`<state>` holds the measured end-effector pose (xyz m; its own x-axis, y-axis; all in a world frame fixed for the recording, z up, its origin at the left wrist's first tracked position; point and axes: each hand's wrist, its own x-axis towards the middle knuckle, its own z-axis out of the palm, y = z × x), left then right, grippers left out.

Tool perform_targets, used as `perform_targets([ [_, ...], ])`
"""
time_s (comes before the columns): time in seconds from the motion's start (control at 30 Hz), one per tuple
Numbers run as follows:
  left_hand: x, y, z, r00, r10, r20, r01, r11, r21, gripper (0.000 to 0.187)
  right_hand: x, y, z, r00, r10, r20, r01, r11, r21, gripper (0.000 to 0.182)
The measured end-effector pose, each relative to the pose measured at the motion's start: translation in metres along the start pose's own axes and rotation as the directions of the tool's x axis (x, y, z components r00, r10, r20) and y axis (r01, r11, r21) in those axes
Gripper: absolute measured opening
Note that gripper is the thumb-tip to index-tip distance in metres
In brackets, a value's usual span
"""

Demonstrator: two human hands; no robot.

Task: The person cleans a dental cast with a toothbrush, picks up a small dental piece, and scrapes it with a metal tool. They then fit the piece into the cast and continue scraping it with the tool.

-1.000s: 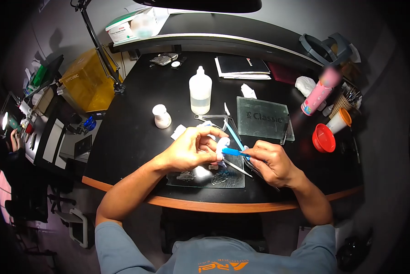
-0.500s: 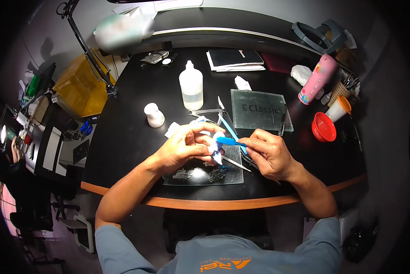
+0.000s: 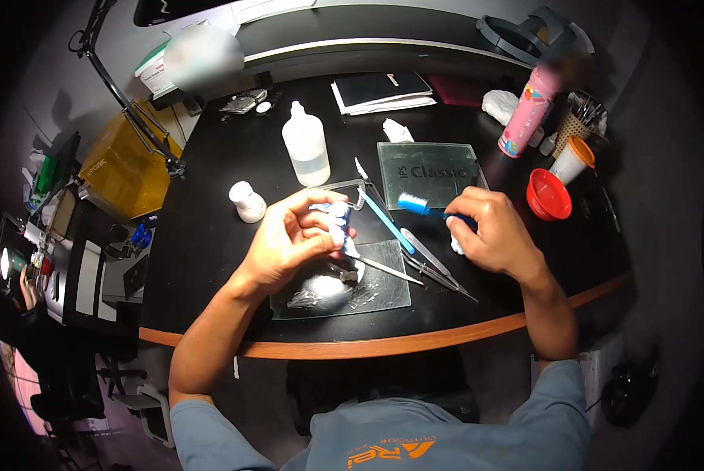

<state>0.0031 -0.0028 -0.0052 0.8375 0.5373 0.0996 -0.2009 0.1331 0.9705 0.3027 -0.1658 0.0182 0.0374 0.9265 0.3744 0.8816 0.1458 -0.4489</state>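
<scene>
My left hand [image 3: 285, 239] is closed on a small white-and-blue piece [image 3: 339, 222], lumpy like a dental model, gripped between thumb and fingers. It is held up over a small glass plate [image 3: 387, 294] with dark smears on it. My right hand [image 3: 492, 231] is closed around the handle of a blue toothbrush [image 3: 416, 205], its pale bristles facing up. The brush head is apart from the piece, near a glass slab [image 3: 426, 157] marked "IPS Classic". Between the hands lie a blue-handled tool [image 3: 389, 224], tweezers [image 3: 434, 267] and a slim white tool [image 3: 391, 272].
A clear squeeze bottle [image 3: 305, 149] and a small white bottle [image 3: 248, 202] stand at the left. To the right are a red bowl [image 3: 549, 195], an orange-rimmed cup [image 3: 573, 161] and a pink flask [image 3: 527, 110]. Another person's hand [image 3: 30, 286] shows far left.
The toothbrush has come away from the piece, moving up and right with my right hand. My left hand has shifted slightly left with the piece. The view has shifted too.
</scene>
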Motion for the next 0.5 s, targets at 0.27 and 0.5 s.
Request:
perform_targets([
  [0.27, 0.000, 0.000, -0.005, 0.996, 0.060, -0.061, -0.056, 0.996, 0.068, 0.053, 0.001, -0.004, -0.012, 0.875, 0.403, 0.268, -0.310, 0.892, -0.329, 0.021],
  [0.5, 0.001, -0.001, -0.007, 0.996, 0.075, -0.056, -0.069, 0.992, 0.104, 0.054, -0.002, -0.004, -0.004, 0.986, 0.093, 0.138, -0.070, 0.983, -0.168, 0.021],
])
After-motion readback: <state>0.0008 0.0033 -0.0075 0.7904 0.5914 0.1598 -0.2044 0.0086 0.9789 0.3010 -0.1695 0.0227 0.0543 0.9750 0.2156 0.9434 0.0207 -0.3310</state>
